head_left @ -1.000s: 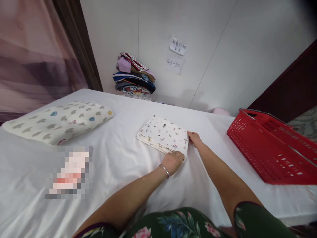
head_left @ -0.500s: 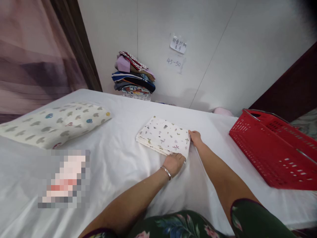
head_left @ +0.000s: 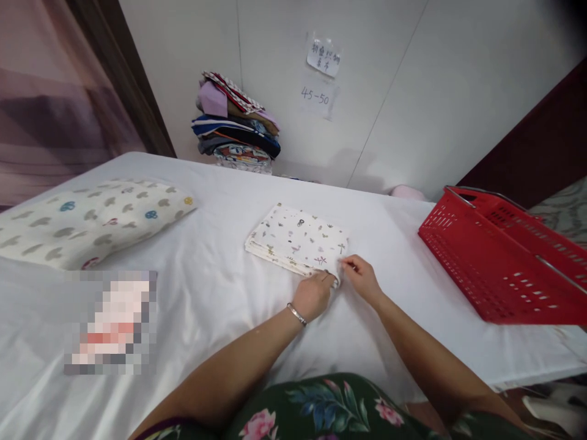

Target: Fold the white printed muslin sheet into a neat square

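The folded cloth [head_left: 293, 235] lay on the white sheet [head_left: 220, 217], its right edge well apart from the red basket [head_left: 486, 263], its left edge apart from the grey-patterned fabric [head_left: 105, 214]. My left hand [head_left: 314, 296] was clamped on its near right corner; my right hand [head_left: 362, 278] reached in at the right edge, fingertips bunched, though I couldn't tell whether they pinched it. Beyond, a fabric stack [head_left: 238, 131] stood by the pale wall [head_left: 389, 67].
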A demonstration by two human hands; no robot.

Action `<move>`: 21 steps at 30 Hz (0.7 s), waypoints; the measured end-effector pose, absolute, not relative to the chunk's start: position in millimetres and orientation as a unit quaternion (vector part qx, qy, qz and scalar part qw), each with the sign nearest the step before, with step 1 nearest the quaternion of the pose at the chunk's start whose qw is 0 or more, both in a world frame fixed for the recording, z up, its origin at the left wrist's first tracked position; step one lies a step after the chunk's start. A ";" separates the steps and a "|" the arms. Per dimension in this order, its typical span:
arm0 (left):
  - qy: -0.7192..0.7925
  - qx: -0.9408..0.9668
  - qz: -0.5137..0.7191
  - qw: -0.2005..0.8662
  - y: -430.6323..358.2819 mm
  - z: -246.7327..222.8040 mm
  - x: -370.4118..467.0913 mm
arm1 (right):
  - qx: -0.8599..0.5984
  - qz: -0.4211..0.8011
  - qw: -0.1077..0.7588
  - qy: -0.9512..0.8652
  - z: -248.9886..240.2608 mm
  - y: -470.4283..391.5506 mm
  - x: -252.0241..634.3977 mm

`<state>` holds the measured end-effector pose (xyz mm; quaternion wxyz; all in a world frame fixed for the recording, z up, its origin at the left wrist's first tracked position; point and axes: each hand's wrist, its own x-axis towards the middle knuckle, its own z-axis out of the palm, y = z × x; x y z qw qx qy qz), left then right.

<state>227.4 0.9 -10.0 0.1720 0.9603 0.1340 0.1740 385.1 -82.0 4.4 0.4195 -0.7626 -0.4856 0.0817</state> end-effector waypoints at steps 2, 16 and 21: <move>0.142 0.958 0.173 0.178 -0.3 -8.8 227.7 | -0.763 0.085 0.371 -0.523 8.1 -97.5 368.3; 0.140 0.962 0.209 0.109 3.2 -14.8 241.4 | -0.801 -0.008 0.282 -0.528 1.0 -107.6 349.8; 0.109 0.961 0.238 0.089 5.6 -16.9 242.7 | -0.799 -0.014 0.283 -0.531 1.7 -110.5 348.6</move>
